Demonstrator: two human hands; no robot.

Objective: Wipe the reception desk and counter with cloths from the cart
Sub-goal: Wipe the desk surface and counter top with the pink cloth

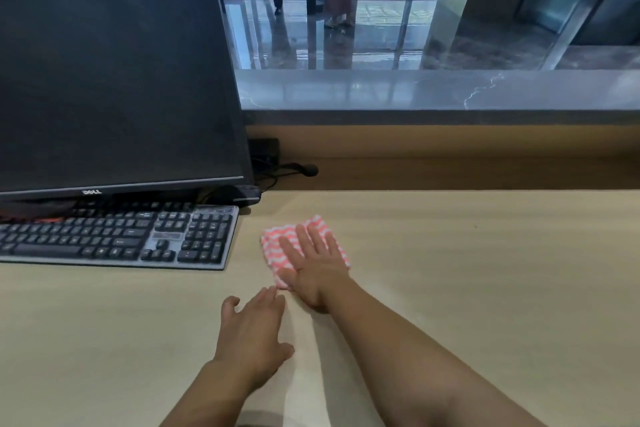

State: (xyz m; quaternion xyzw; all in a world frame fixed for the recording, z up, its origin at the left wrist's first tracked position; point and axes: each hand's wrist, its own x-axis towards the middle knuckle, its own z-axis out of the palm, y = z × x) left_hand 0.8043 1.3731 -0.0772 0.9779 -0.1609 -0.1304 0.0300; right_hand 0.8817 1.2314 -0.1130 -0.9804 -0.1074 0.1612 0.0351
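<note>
Right of the keyboard [114, 239], pale desk [485, 270] lies bare; right hand [313, 270] flat on cloth [277, 246], left hand [251, 333] spread, empty.

Bright daylight from the lobby, soft indoors.
Glare streaks the glossy floor [346, 45] and stone counter [415, 90]; the worktop [485, 270] is evenly lit, shadows faint; edges bow, keyboard [114, 239] slightly blurred.

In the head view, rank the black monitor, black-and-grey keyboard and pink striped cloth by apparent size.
1. Black monitor
2. Black-and-grey keyboard
3. Pink striped cloth, partly hidden under the right hand
</note>
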